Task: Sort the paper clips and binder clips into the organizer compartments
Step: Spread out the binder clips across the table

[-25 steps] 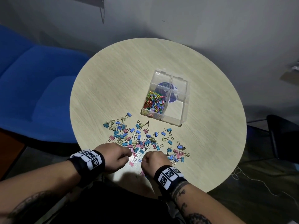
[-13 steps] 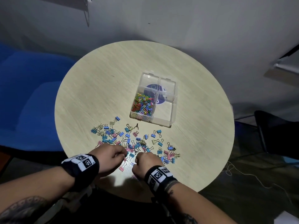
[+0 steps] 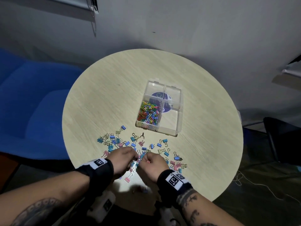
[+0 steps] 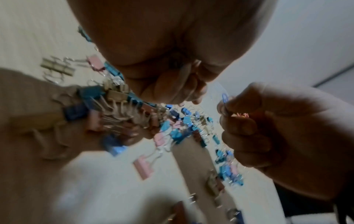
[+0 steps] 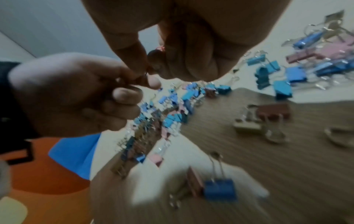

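hands knuckle-up over binder clips (image 3: 133, 142); right hand (image 3: 152, 166) fingers pinch paper clips (image 4: 226, 101); left hand (image 3: 123, 160) curled, grasp unclear.

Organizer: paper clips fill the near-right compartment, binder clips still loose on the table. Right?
Not quite. The head view shows the paper clips in the near-left compartment of the organizer, not the near-right, which looks empty. The binder clips do lie loose on the table.

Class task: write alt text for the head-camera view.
Two hands, left and right, meet over scattered binder clips on a round table. Beyond, a clear organizer holds colourful paper clips in one compartment.
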